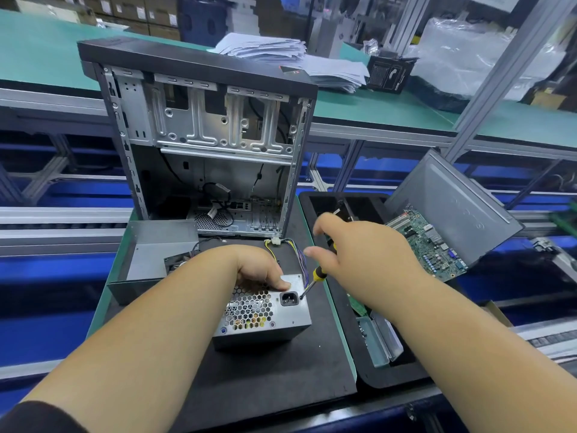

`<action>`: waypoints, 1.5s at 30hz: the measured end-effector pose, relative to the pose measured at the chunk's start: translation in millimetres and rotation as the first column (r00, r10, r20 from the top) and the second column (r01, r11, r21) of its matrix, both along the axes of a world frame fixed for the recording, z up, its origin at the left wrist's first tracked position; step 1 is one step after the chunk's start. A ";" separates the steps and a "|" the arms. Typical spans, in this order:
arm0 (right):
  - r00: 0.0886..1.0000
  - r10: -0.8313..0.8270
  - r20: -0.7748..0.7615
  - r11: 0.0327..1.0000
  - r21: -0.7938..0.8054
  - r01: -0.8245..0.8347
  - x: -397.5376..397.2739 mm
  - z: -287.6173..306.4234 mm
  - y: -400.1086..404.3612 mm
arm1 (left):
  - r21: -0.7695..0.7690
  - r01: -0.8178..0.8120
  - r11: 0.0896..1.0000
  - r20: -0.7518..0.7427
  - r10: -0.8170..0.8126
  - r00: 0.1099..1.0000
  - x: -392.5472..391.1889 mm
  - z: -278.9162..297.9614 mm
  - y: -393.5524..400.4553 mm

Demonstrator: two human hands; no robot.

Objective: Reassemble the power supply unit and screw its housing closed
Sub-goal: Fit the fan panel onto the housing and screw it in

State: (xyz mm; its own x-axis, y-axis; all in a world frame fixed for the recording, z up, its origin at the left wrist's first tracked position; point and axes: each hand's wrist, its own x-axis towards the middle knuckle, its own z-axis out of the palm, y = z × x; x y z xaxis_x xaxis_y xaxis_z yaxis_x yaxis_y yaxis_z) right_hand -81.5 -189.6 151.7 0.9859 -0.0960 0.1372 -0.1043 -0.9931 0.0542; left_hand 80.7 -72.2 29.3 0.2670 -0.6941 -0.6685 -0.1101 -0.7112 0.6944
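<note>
PSU sits on near mat, left hand gripping its top, right hand wrapped round screwdriver at right-edge screw; keep tip square, press down, avoid cam-out

Green-topped bench runs across the far side, edged in grey aluminium rail. Paper stack lies on it, a black box just right of the stack. Aluminium post rises slanted at right, with clear plastic bags behind it. Blue surfaces show below and between conveyor rails. Cartons are stacked far back, top left. Light is even and cool.
</note>
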 end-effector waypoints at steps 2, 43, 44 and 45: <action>1.000 -0.022 -0.015 0.999 -0.025 0.021 -1.3 -1.8 -1.0 | 0.001 0.000 1.000 -0.005 0.000 1.000 -0.5 0.0 -0.1; 0.997 0.064 0.031 0.998 0.016 -0.065 -4.6 -6.8 -2.5 | -0.006 -0.053 0.999 -0.019 0.053 0.998 0.9 -6.0 0.1; 0.997 0.074 0.027 0.995 0.066 -0.075 -5.1 -6.6 -2.2 | -0.005 -0.053 0.999 -0.019 0.053 0.998 1.4 -7.0 0.1; 0.995 0.096 0.026 0.988 0.117 -0.099 -5.2 -5.8 -1.7 | -0.003 -0.050 0.999 -0.018 0.050 0.999 1.7 -7.7 -0.1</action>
State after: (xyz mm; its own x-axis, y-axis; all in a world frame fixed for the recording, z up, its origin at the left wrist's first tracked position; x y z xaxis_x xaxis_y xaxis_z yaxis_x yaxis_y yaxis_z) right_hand -86.7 -191.3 145.9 0.9884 -0.0163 0.1510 -0.0065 -0.9979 -0.0649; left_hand 82.4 -72.3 21.6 0.2897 -0.6826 -0.6710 -0.0621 -0.7129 0.6985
